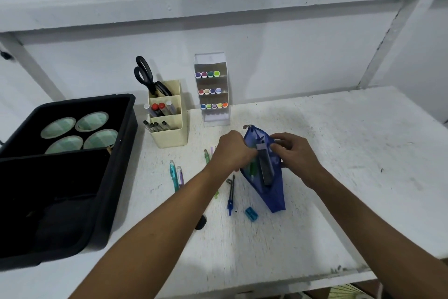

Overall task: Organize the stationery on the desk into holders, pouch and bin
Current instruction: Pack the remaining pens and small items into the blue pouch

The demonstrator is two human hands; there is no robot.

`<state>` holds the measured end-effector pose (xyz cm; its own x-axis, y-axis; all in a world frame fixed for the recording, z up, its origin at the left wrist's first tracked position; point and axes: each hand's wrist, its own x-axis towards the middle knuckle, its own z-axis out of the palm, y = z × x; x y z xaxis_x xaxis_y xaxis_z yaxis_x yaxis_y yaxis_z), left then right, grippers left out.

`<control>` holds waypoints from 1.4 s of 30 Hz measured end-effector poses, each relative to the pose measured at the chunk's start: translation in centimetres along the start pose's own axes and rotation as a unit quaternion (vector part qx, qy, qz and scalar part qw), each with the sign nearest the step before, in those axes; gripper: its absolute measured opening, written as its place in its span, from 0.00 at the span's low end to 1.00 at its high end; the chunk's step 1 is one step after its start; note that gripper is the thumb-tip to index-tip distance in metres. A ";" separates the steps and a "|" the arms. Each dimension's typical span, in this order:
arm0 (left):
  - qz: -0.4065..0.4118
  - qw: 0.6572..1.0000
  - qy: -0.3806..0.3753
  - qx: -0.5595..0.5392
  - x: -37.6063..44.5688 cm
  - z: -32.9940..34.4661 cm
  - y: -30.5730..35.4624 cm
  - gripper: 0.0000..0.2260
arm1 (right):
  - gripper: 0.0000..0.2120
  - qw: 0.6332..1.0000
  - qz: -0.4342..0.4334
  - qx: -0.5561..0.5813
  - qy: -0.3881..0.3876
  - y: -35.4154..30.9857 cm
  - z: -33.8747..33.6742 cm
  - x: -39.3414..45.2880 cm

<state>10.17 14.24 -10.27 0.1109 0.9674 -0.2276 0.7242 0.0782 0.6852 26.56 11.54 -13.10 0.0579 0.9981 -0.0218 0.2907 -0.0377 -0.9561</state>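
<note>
A blue mesh pouch (274,192) lies open at the desk's middle. My left hand (232,151) grips its left rim. My right hand (291,151) pinches the top of a grey flat case (265,165) that stands partly inside the pouch beside a green pen (252,169). Loose on the desk lie a blue compass (231,195), a blue sharpener (251,214), a teal pen (174,174), a lilac pen (180,175) and a green pen (206,154). A black object (201,222) shows under my left forearm.
A black bin (116,177) with round tape rolls (80,132) stands at the left. A cream holder (171,129) with scissors (148,79) and pens stands behind. A clear marker rack (213,91) stands against the wall. The desk's front edge is near.
</note>
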 end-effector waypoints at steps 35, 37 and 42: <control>-0.120 0.983 0.106 0.092 -0.9 -6.5 -8.8 0.07 | 0.09 1.000 0.013 -0.026 -0.010 -0.6 2.2 0.8; -0.163 0.971 0.107 0.139 -1.5 -7.5 -10.8 0.08 | 0.09 0.999 0.012 -0.027 -0.018 -0.5 2.8 1.0; -0.213 0.964 0.072 0.140 -3.0 -8.1 -13.1 0.08 | 0.12 0.998 0.021 -0.049 -0.027 -0.2 3.9 1.5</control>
<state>-5.14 12.22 -12.94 -0.3190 0.8868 -0.3345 0.8402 0.4279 0.3331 22.88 13.25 -14.03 0.0208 0.9967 -0.0788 0.3812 -0.0807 -0.9210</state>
